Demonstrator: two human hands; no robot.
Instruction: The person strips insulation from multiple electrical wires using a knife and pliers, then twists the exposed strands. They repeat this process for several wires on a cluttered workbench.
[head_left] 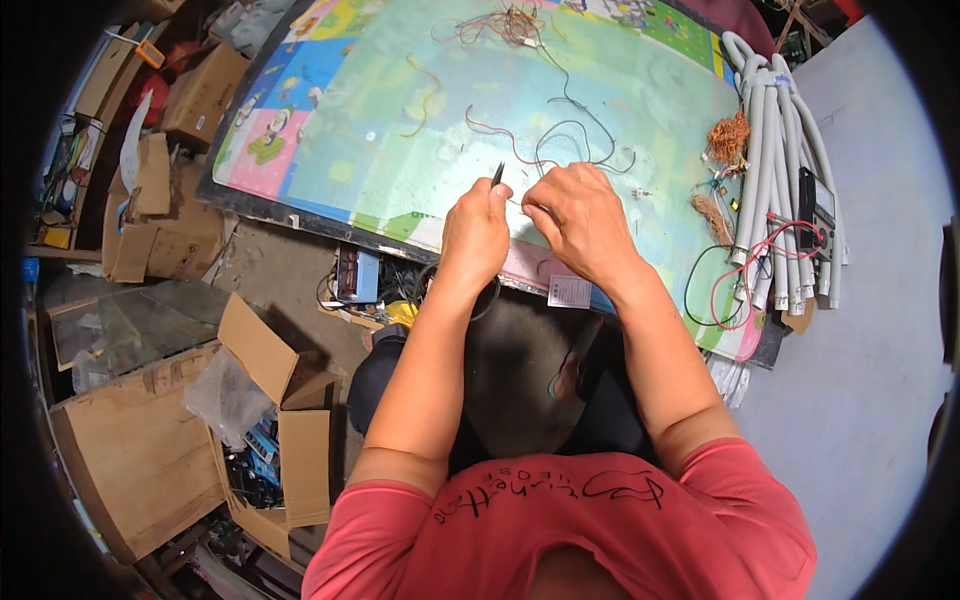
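My left hand is closed round a slim dark pointed tool, whose tip rises above the fingers. Just to its right, my right hand has its fingers curled and pinched, apparently on a thin wire; the fingertips are small in view. Beyond both hands, thin red and black wires loop across the mat, with a yellow wire and a tangled wire bundle farther back. A small plug-like piece lies right of my right hand.
Grey flexible tubes, copper wire tangles and a meter with red and black leads lie at the right, beside a pale board. Cardboard boxes fill the left. A small white label is at the table's front edge.
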